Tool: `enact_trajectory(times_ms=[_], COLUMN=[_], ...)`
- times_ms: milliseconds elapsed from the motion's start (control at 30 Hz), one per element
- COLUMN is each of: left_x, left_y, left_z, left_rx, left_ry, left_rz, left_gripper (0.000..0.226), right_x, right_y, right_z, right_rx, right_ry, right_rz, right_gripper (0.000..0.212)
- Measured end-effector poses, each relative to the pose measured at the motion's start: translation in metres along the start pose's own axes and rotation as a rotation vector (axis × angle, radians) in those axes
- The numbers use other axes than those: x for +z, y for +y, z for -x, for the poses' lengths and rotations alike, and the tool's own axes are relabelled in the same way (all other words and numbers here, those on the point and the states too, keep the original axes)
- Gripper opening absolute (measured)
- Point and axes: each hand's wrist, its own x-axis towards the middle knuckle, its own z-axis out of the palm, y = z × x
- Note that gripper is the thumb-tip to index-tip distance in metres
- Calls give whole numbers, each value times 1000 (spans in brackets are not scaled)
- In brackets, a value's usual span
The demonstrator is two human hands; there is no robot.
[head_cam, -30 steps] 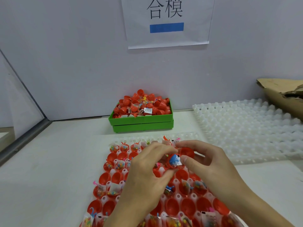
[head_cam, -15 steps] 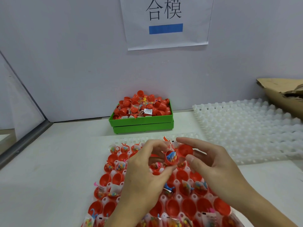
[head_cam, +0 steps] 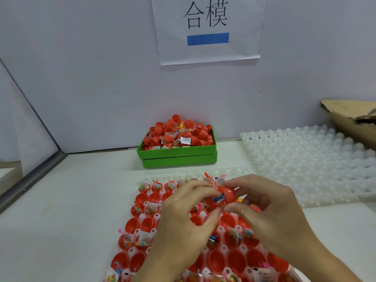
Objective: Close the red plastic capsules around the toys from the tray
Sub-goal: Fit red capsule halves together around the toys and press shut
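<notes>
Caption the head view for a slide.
Both hands press a red plastic capsule shut above the white dimpled tray of red capsule halves.

White paper sign (head_cam: 209, 29) on the wall — reads "合模".

I see the tray (head_cam: 142, 226) lying on the table (head_cam: 67, 210) straight ahead of me, its pockets filled with capsule halves (head_cam: 132, 224) and small bagged toys (head_cam: 151, 208). Above its middle, my left hand (head_cam: 183, 226) and right hand (head_cam: 270, 212) meet, with one capsule (head_cam: 222, 197) between their fingertips; a toy seems to sit inside it, though the fingers hide most of it. Behind the tray, against the wall (head_cam: 101, 78), stands a box (head_cam: 177, 154) heaped with capsules. To the right lies a second tray (head_cam: 315, 165), and behind that, at the far right, a piece of cardboard (head_cam: 350, 119). A paper sign (head_cam: 207, 29) hangs on the wall above the box.
</notes>
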Motion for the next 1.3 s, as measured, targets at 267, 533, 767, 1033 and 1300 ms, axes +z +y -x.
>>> enact_trajectory(times_ms=[267,533,767,1033,1300], left_x=[2,7,-1,-3,-2], left_y=[1,1,8,7,7], left_z=[-1,1,0,-4,-4], left_rx=[-47,-62,-213,-316,-303], left_ry=[12,107,32,10,-20], left_rz=[73,-7,294,461,447], left_gripper=[12,14,35,31,35], right_x=[1,7,5,4,5], right_y=[3,5,6,0,0], right_z=[0,5,2,3,3], right_rx=[3,-15,-24,44,109], right_ry=[9,-12,74,42,59], right_rz=[-40,-3,-48,-155,-199], right_gripper=[51,39,53,60,58])
